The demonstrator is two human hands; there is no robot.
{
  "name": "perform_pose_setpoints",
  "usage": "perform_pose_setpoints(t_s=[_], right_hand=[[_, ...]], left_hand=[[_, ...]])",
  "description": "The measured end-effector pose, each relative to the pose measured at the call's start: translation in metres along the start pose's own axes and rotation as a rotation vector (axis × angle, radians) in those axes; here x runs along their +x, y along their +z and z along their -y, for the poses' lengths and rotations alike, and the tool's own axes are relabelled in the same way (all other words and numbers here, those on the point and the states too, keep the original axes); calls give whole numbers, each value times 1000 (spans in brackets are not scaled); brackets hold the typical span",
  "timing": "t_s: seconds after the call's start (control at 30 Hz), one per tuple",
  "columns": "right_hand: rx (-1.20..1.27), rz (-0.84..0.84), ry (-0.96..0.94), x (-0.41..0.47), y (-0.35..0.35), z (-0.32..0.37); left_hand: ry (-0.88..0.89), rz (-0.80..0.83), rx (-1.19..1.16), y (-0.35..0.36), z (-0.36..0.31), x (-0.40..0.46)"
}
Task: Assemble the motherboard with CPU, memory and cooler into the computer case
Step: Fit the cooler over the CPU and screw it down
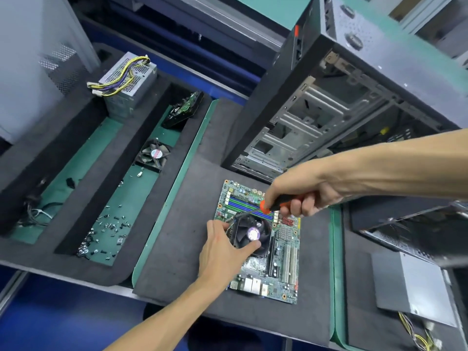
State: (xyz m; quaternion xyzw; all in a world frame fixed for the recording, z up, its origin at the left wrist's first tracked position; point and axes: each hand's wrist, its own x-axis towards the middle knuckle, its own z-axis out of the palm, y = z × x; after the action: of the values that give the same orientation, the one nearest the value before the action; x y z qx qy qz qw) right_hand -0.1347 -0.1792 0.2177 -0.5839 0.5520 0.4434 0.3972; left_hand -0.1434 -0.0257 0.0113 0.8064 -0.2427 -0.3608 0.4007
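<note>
Left hand (222, 252) spread open over the near-left side of the cooler (250, 235), thumb tip resting on the fan's near edge, fingers curled round its left side; steadying, not lifting. Right hand (293, 196) closed in a fist round the screwdriver (268, 206), orange-and-black handle, shaft slanting down and to the left so the tip meets the cooler's far-left corner; exact tip contact too blurred to confirm. Cooler sitting on the motherboard (281, 252), roughly mid-board toward the left edge, fan facing up w/ pale round label at centre. Motherboard lying flat on the dark foam mat (177, 236), long axis running away from the viewer, port block at the near edge, blue and green memory slots (243, 202) at the far end, crossing the board left to right under the screwdriver. Computer case (316, 117) just beyond the board, open side facing the viewer, bare metal inside, not touching the board. To the left, tray w/ loose screws (109, 229), a spare fan (154, 154) and a power supply (126, 82) w/ yellow wiring, all well apart from the board. Second power supply (412, 287) at right, near edge of frame.
</note>
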Motion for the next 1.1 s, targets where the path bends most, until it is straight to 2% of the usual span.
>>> perform_pose_setpoints(t_s=[0.07,0.1,0.23,0.3,0.37,0.5,0.6,0.77,0.87,0.97,1.1], right_hand=[[-180,-80,-109,-4,2,4],[-370,-165,-193,-6,3,2],[-1529,-581,-590,-18,3,-8],[-1803,-595,-758,-19,5,-8],[-1882,-573,-777,-15,4,-2],[-1678,-587,-764,-8,10,11],[-1352,-613,-552,-3,12,5],[-334,-293,-44,5,15,17],[51,-57,177,5,17,23],[237,49,261,3,11,29],[155,109,267,0,4,36]], left_hand=[[5,-10,2,0,1,-1],[8,-11,3,0,1,-1],[25,-5,8,1,-2,-3],[32,-9,-2,2,-2,-5],[43,-19,-16,2,-3,-7],[37,-45,-28,2,-2,-9],[39,-63,-35,3,-1,-9],[45,-65,-61,2,2,-7],[38,-63,-68,0,3,-6],[53,-66,-59,-2,2,-5],[65,-56,-39,-2,-1,-7]])
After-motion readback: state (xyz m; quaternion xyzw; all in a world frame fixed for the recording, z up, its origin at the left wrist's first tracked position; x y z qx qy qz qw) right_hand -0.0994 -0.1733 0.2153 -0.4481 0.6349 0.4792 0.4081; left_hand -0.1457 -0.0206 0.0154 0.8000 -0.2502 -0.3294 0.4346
